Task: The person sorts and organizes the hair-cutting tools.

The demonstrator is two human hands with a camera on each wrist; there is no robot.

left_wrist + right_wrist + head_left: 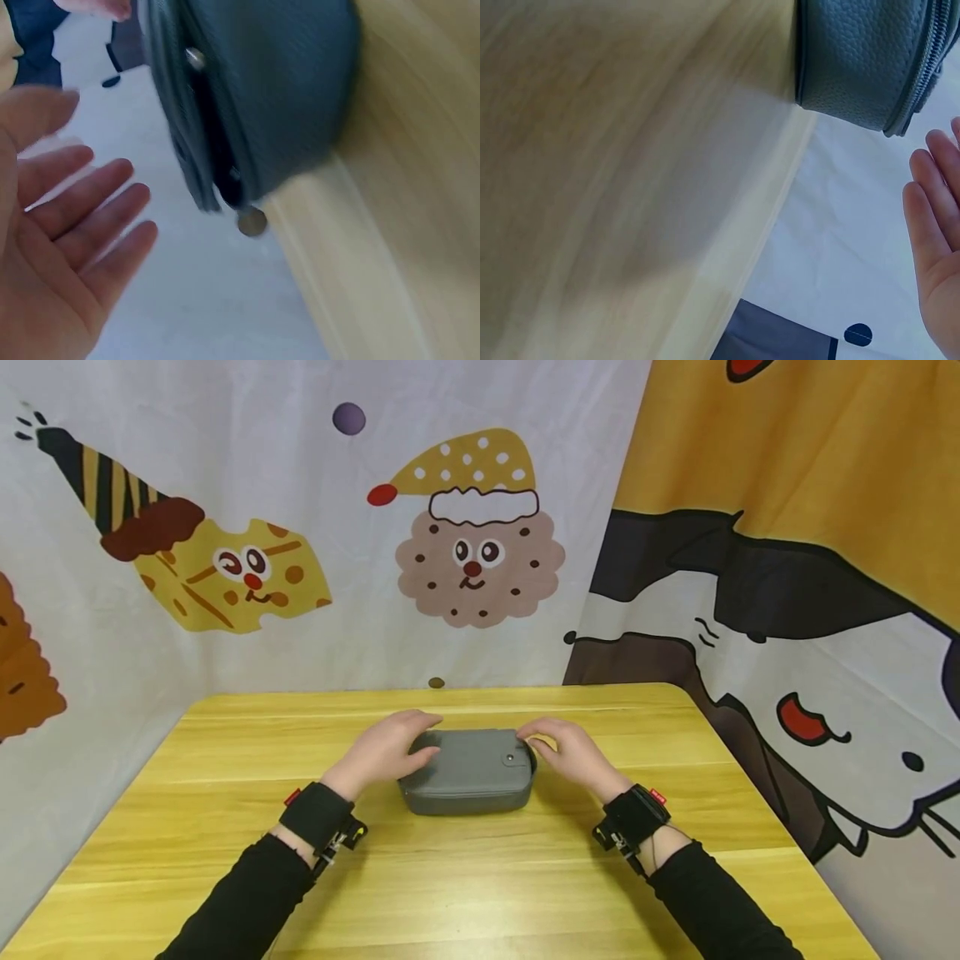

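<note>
A grey leather-like zip case [468, 764] lies flat on the wooden table, with a snap tab [516, 756] at the right end of its top. My left hand [382, 750] is at the case's left end, fingers and thumb spread apart, holding nothing. In the left wrist view a small metal piece [195, 58] shows beside a dark gap along the zip edge. At the right end, my right hand [570, 756] is close to the tab with fingers loosely extended. Whether its fingertips touch the case I cannot tell. The zip [930, 56] shows in the right wrist view.
The wooden table [465, 893] extends around the case on all sides. Behind it hangs a white curtain [300, 660] with cartoon prints, and a yellow-and-black printed section [750, 485] hangs at the right. Black camera bands [318, 817] sit on both wrists.
</note>
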